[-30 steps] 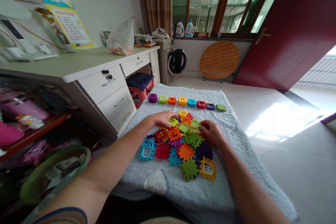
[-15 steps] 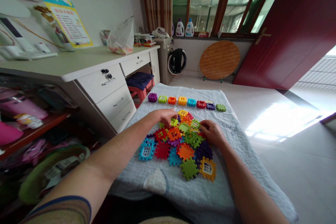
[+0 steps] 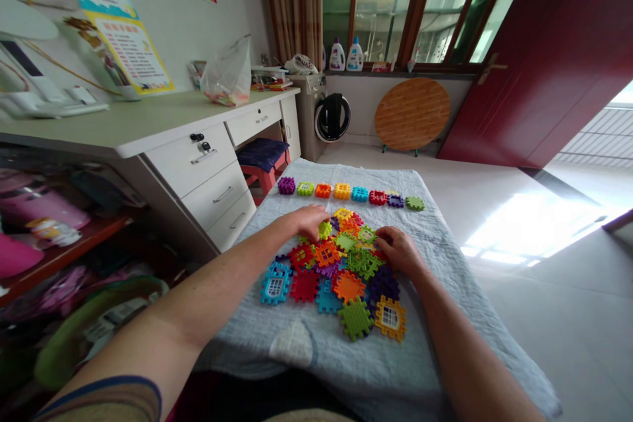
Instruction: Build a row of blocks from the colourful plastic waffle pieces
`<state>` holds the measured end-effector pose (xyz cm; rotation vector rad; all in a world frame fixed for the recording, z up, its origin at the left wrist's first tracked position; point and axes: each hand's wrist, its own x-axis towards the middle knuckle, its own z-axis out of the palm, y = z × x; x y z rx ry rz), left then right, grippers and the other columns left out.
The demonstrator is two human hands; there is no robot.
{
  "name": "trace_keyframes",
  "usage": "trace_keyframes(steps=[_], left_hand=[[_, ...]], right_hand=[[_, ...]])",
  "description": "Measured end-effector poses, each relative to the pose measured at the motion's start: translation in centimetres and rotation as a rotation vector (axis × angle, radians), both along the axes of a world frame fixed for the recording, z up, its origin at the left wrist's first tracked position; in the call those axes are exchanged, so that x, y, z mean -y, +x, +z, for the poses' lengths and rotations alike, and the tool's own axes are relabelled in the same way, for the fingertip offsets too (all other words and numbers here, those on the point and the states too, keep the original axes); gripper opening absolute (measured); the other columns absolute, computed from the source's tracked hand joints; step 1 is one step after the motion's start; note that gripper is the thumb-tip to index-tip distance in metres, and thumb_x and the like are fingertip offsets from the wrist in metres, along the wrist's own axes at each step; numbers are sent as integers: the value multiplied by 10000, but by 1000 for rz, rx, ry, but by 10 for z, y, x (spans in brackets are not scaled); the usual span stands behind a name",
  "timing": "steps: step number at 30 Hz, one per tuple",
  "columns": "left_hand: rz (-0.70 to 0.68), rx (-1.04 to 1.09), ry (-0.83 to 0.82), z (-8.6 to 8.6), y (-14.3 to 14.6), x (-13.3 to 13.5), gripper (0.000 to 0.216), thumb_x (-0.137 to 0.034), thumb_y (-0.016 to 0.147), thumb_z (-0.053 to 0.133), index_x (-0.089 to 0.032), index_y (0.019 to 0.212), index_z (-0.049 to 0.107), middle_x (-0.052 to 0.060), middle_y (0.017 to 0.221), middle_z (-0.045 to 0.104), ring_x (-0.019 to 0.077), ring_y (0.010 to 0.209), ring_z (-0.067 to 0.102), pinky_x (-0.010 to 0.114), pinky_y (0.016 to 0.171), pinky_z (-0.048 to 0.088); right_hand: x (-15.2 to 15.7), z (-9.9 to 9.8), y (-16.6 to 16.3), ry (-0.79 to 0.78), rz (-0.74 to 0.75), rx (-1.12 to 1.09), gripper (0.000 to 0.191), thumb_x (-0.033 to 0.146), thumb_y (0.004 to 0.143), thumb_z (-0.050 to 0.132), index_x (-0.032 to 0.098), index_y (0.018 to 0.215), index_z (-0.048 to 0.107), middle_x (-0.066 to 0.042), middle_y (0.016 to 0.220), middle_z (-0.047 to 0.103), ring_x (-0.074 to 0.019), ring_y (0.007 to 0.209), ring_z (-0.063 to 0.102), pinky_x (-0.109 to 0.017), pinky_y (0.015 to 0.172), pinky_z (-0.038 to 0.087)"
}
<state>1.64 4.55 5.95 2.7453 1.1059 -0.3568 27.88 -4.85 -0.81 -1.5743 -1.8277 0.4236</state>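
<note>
Left hand (image 3: 306,221) seemingly pinches green block (image 3: 324,230).

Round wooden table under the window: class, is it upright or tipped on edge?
Tipped on edge: the round wooden table shows its top facing the room.

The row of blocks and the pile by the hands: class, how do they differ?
The row of blocks lies in one straight line, side by side; the pile is a jumbled, overlapping heap. The left hand and right hand touch the pile; nothing touches the row. The pile holds more pieces than the row. Both are bright plastic on the same grey cloth.
</note>
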Motion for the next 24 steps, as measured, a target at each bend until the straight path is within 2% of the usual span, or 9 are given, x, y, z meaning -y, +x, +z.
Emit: trace_keyframes(steps=[6, 13, 18, 24], left_hand=[[52, 42, 53, 5, -13, 1, 462, -256, 618, 739, -157, 1050, 609, 91, 1111, 568, 266, 1037, 526, 317, 895, 409], [28, 40, -42, -1, -15, -8, 548, -360, 589, 806, -163, 1065, 619, 62, 1053, 608, 241, 961, 560, 286, 819, 430], [21, 65, -73, -6, -15, -14, 510, -393, 613, 785, -157, 1041, 641, 67, 1021, 621, 238, 929, 569, 276, 781, 426], [17, 66, -206, -5, -16, -28, 350, -382, 619, 757, -177, 892, 682, 1, 810, 643, 181, 757, 555, 254, 682, 403]], right_hand=[[-1, -1, -1, -27, -4, 4, 174, 259, 769, 549, 181, 843, 685, -50, 800, 686, -175, 713, 607, -304, 712, 461], [-1, -1, 0, -25, -3, 2, 176, 269, 771, 552, 181, 846, 686, -52, 794, 687, -178, 710, 612, -303, 695, 463], [-1, 0, 0, -21, 3, -1, 170, 262, 771, 553, 187, 848, 685, -52, 808, 691, -179, 725, 615, -306, 705, 463], [0, 0, -1, -12, -4, 6, 160, 253, 764, 558, 195, 838, 688, -42, 787, 686, -174, 713, 609, -299, 701, 460]])
